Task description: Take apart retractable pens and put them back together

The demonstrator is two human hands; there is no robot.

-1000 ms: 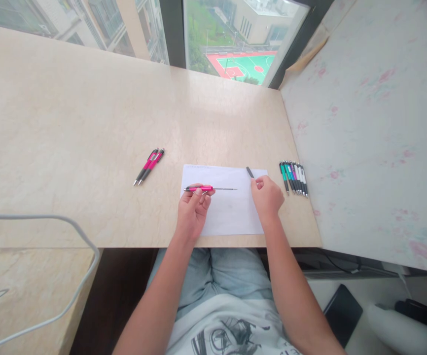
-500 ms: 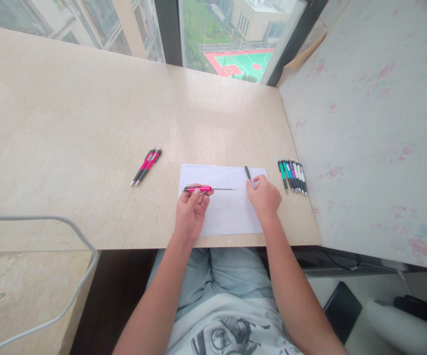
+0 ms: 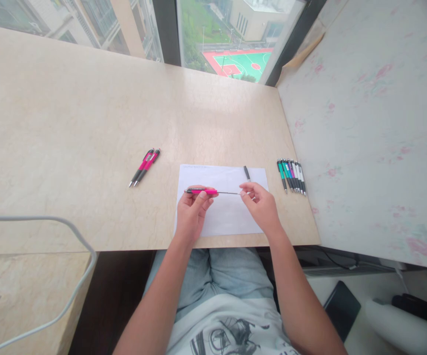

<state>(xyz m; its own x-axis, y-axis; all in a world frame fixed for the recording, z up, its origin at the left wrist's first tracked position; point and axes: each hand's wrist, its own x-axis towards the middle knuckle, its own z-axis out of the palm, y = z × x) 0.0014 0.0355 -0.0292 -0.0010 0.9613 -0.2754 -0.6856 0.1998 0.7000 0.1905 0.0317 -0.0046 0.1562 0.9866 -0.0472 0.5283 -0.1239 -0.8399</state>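
Over the white sheet of paper, my left hand is closed around a pink pen barrel, its black clip end pointing left. A thin ink refill sticks out of the barrel's right end. My right hand pinches the tip of that refill between thumb and fingertips. Just beyond the right hand, a black pen grip section lies on the paper, its near end hidden by the fingers.
Two pink pens lie side by side on the table to the left. Several green, blue, purple and white pens lie in a row on the right beside the wall. A grey cable loops at lower left.
My right hand has moved left from the black grip section to the refill tip and taken hold of it. The left hand has shifted slightly right with the pink barrel.
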